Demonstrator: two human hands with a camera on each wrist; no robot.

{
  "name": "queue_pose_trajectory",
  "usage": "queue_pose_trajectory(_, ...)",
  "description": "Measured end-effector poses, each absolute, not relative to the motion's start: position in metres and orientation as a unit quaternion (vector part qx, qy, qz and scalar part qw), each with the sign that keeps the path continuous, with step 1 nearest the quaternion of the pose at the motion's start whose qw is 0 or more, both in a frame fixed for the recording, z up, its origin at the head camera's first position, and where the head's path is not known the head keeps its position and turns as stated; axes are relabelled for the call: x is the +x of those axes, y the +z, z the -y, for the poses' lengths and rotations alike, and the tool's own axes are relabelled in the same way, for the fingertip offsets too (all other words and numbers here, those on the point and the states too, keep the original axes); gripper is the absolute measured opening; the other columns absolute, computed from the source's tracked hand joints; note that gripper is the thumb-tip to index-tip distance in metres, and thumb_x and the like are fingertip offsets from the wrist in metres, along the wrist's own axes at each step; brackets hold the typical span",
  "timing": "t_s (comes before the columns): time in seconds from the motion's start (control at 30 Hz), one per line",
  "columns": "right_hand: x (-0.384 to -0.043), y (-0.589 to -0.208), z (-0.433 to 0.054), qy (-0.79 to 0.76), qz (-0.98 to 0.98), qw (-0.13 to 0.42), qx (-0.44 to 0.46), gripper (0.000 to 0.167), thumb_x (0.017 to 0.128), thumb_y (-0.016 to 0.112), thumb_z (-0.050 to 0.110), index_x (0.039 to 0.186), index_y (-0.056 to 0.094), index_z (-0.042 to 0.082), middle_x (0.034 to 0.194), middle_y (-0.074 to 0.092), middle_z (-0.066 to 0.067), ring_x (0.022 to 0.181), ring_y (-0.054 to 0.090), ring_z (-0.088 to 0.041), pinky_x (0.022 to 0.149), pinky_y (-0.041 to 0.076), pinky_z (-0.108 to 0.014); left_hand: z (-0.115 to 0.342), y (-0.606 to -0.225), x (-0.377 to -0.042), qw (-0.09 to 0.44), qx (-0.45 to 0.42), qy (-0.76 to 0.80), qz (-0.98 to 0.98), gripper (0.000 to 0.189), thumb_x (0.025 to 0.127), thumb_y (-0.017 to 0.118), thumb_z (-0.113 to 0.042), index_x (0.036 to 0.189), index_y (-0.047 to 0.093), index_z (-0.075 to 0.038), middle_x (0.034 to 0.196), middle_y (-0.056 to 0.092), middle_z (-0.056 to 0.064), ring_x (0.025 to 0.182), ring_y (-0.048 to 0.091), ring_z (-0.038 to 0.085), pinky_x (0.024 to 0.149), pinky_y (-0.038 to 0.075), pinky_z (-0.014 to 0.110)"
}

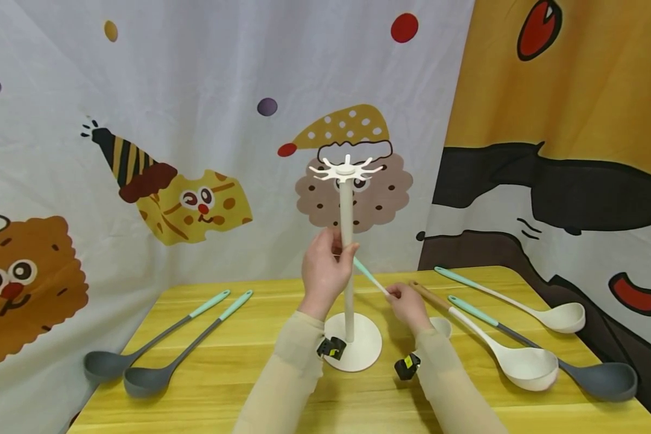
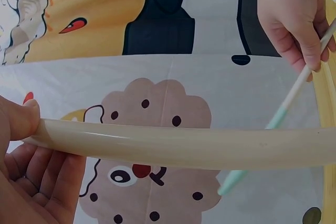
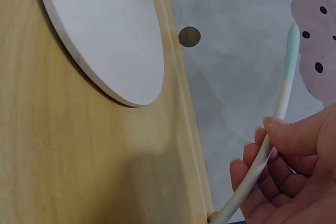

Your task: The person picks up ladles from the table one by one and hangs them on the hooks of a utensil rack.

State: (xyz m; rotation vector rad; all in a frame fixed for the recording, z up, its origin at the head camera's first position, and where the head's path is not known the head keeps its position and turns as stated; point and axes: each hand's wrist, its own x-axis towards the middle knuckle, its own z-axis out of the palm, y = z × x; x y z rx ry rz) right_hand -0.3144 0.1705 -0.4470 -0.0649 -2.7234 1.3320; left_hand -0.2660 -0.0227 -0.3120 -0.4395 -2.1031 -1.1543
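Note:
A white utensil stand [image 1: 346, 208] with a round base and a ring of hooks on top stands mid-table. My left hand [image 1: 328, 268] grips its pole below the hooks, thumb on one side and fingers on the other. In the left wrist view the pole [image 2: 184, 146] crosses the picture. My right hand [image 1: 408, 306] pinches the white shaft of a ladle [image 3: 284, 95] with a mint handle end. That handle slants up to the left and passes behind the pole. A white bowl [image 1: 441, 326] shows partly behind the right wrist.
On the right of the wooden table [image 1: 217, 398] lie a white ladle with a brown handle [image 1: 526, 365], a grey ladle [image 1: 607, 381] and a white ladle [image 1: 561, 317]. Two grey ladles [image 1: 108, 365] with mint handles lie on the left. A printed curtain [image 1: 195, 90] hangs behind.

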Motion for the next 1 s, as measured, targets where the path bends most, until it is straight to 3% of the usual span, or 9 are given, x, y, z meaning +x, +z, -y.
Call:
queue_pose_trajectory(0.27,-0.309,-0.44,-0.176,0.491,0.867,0.075,-0.038,0.02,0.099,0.056,0.004,0.115,0.061,-0.006,0.105,0.06,-0.018,0.091,0.055,-0.03,0.079,0.047,-0.041,0.022,-0.313,-0.266,0.344,-0.173,-0.444,0.81,0.019,0.091,0.073,-0.018,0.096,0.061,-0.005,0.084,0.061,0.006,0.074,0.063,0.02,0.064,0.054,0.027)
queue_pose_trajectory(1.0,-0.3,-0.402,-0.178,0.523,0.836,0.167,-0.021,0.021,0.101,0.057,0.013,0.116,0.061,-0.002,0.107,0.063,-0.019,0.099,0.057,-0.032,0.086,0.048,-0.043,0.022,-0.314,-0.265,0.347,-0.173,-0.437,0.811,0.021,0.092,0.073,-0.019,0.097,0.06,-0.003,0.085,0.061,0.008,0.075,0.064,0.021,0.065,0.055,0.03)
